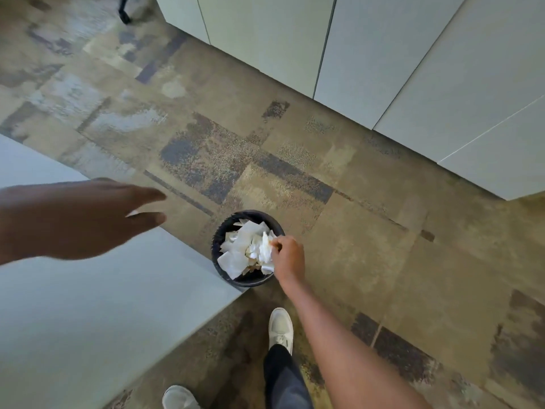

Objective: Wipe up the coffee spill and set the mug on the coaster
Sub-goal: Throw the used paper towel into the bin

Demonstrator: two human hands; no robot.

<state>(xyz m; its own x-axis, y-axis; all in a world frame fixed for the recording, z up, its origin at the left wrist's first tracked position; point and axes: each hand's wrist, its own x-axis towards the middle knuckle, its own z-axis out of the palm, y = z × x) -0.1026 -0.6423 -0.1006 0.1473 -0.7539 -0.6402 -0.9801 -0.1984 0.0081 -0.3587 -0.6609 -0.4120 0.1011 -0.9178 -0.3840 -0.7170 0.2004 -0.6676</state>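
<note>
My right hand (287,256) reaches down over a small black waste bin (219,231) on the carpet and pinches a crumpled white paper towel (265,249) with faint brown stains at the bin's top. The bin is full of white paper scraps (236,255). My left hand (79,216) hovers with fingers spread above the corner of a pale grey table (103,305) and holds nothing. No mug, coaster or spill is in view.
The table's corner overhangs the bin's left side. White cabinet fronts (368,54) run along the far wall to the right. Patterned brown carpet (383,246) surrounds the bin. My white shoes (280,326) stand just behind it. A dark chair leg (124,10) shows top left.
</note>
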